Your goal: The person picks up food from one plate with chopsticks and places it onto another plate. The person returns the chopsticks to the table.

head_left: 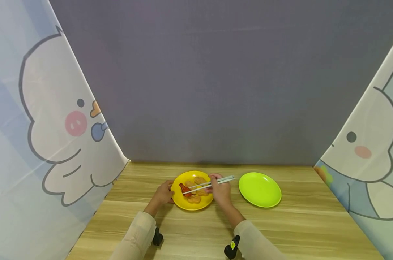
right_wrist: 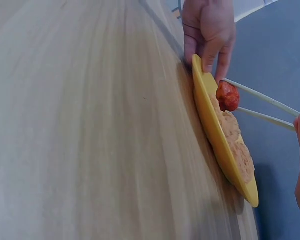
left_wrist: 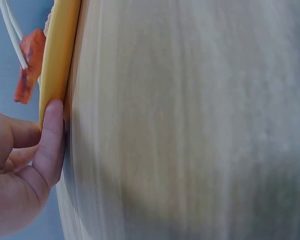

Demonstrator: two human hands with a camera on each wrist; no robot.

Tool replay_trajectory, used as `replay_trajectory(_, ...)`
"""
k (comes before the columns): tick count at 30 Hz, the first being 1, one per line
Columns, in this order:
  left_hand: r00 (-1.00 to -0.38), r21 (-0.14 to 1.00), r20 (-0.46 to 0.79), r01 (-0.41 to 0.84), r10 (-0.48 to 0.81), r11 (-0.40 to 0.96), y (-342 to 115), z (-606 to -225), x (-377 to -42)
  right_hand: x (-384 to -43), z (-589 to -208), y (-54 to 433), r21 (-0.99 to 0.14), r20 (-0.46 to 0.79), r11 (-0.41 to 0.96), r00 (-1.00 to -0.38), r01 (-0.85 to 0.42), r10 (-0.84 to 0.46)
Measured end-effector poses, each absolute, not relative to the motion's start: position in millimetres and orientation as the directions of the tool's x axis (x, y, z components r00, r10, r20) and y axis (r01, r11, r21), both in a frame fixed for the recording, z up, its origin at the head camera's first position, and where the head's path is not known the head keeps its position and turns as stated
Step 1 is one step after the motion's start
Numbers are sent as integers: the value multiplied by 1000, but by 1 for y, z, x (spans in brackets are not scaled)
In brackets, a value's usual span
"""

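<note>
My left hand (head_left: 163, 193) grips the left rim of a yellow plate (head_left: 193, 207); in the left wrist view its fingers (left_wrist: 51, 132) pinch the edge. A pair of pale chopsticks (head_left: 196, 190) is held in my right hand (head_left: 220, 191), over the plate's right side. Their tips are at a reddish, drumstick-shaped piece of food (head_left: 184, 188) on the plate's left part. In the right wrist view the chopsticks (right_wrist: 267, 99) stand on either side of this red piece (right_wrist: 227, 96). Several tan breaded nuggets (head_left: 194, 199) lie around it on the plate.
A bright green plate (head_left: 259, 189) with nothing on it stands to the right of the yellow one. Both rest on a wood-grain table (head_left: 196, 231). A grey panel (head_left: 216, 90) rises behind, and cartoon-printed cloths (head_left: 63, 90) hang at both sides.
</note>
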State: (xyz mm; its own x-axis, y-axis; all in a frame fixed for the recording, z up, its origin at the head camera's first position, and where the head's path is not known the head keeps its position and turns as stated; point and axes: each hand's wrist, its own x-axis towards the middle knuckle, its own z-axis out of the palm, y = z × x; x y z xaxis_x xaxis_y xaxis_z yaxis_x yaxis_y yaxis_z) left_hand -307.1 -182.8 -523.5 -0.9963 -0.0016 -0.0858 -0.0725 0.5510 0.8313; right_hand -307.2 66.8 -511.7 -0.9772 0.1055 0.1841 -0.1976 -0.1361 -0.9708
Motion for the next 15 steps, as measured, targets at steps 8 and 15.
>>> replay_trajectory(8, -997, 838, -71, -62, -3, 543, -183, -526, -307, -284, -492, 57, -971, 195, -122, -978, -203, 75)
replay_trajectory(15, -996, 857, -86, -76, -3, 510, -183, -526, -308, -280, -493, 52, -968, 208, -139, -977, -211, 38)
